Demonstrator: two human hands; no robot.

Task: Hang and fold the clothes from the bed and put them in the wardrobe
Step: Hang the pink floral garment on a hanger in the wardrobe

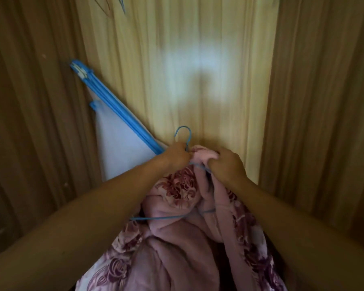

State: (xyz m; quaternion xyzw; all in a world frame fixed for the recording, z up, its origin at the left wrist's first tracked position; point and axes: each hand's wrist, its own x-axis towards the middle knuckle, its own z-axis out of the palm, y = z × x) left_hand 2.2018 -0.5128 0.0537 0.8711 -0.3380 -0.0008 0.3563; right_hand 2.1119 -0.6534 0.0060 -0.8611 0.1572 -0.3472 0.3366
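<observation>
Two hands work at the middle of the view, both on one hanger (190, 135) and one garment (177, 238), held up in front of the wardrobe (198, 70). Left hand (176, 155): fingers curled round the blue wire neck of the hanger, just under the hook; the hook stands upright above the knuckles, free of any rail. Right hand (227, 164): fingers and thumb closed on a bunched fold of the garment at its top edge, with one sloping wire of the hanger passing just beside the knuckles; whether this hand also holds the wire cannot be told. The hands are near each other, a fold of pink fabric between them. Garment: pink, thick and soft, with dark red flower print; it hangs in loose folds from the hands down to the lower edge of the view, between the two forearms. The hanger's bottom wire shows across the fabric below the left forearm, partly covered by folds on the right. Wardrobe: pale wood back panel with a bright patch of light, darker brown side walls to left and right. Against the left side lean blue bars (114, 103), slanting down toward the left hand, with a white cloth (122, 152) beneath them. Focus is soft throughout.
</observation>
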